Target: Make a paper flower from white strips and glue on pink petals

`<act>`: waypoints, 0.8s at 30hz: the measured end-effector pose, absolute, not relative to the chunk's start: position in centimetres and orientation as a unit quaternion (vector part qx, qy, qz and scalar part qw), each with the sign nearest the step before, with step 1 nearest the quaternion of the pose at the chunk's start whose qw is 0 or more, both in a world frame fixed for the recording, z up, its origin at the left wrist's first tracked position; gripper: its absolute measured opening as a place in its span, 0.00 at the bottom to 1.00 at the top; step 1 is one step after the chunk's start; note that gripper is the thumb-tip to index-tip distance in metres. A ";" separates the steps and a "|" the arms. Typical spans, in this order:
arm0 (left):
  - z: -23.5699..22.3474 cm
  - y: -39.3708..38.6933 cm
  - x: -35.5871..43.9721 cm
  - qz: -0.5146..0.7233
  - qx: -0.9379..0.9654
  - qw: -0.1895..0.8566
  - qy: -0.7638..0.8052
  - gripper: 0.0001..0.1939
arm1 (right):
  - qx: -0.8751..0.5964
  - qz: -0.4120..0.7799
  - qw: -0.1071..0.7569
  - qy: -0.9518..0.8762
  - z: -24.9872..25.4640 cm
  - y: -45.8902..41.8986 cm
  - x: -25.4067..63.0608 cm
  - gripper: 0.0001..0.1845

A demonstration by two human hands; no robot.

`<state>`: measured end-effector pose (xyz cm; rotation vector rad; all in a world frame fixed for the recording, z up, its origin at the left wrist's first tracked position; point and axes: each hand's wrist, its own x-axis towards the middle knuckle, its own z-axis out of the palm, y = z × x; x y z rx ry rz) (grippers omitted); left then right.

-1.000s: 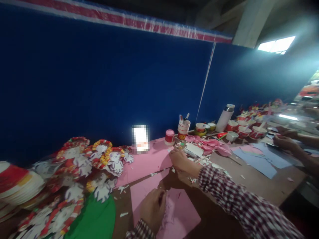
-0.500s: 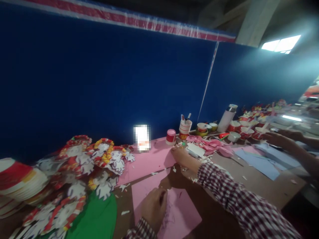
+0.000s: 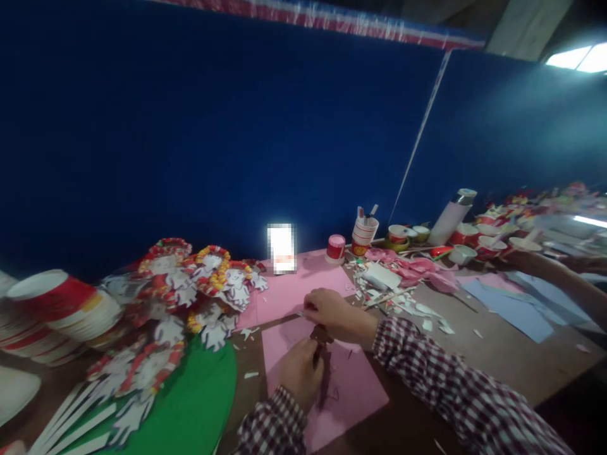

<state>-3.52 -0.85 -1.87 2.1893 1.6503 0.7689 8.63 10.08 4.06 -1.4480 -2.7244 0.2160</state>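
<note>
My left hand (image 3: 300, 373) is curled shut over a pink paper sheet (image 3: 346, 385) near the table's front edge, pinching a dark thin piece I cannot make out. My right hand (image 3: 332, 314), in a checked sleeve, sits just above it with its fingers closed on something small that I cannot name. The two hands almost meet over the pink sheet. A second pink sheet (image 3: 289, 294) lies behind them.
Paper-cup figures (image 3: 199, 284) and stacked red-and-white cups (image 3: 57, 309) crowd the left, on a green sheet (image 3: 190, 404). Paper scraps (image 3: 398, 300), a pen cup (image 3: 364, 235), bowls and a white flask (image 3: 450, 218) stand behind. Another person's arm (image 3: 559, 278) reaches over blue paper (image 3: 516, 303) at right. A blue wall backs the table.
My right hand has drawn back from the scraps near the red cup to just above my left hand. The camera has tilted down. The other person's hands have shifted right.
</note>
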 end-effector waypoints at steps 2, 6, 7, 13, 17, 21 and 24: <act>-1.8 -0.9 -3.4 0.247 0.756 0.134 0.591 0.10 | -0.460 0.074 0.029 -0.884 4.1 9.4 7.5 0.14; -1.7 -0.8 -3.3 0.236 0.750 0.136 0.602 0.11 | -0.494 0.030 0.019 -0.869 3.6 9.1 6.1 0.14; -1.6 -0.8 -3.2 0.236 0.751 0.139 0.601 0.11 | -0.502 0.025 0.008 -0.865 3.4 9.2 5.8 0.14; -1.2 -0.9 -3.3 0.238 0.749 0.149 0.600 0.11 | -0.497 0.037 -0.023 -0.867 3.4 9.3 4.8 0.12; -1.2 -0.9 -3.4 0.245 0.748 0.153 0.598 0.10 | -0.498 0.063 0.004 -0.865 4.5 9.9 5.8 0.10; -1.3 -0.8 -3.4 0.257 0.752 0.160 0.586 0.09 | -0.540 0.046 0.030 -0.840 6.0 11.5 9.2 0.12; -1.3 -0.7 -3.4 0.268 0.757 0.166 0.572 0.09 | -0.596 0.015 0.039 -0.802 7.3 12.9 14.0 0.13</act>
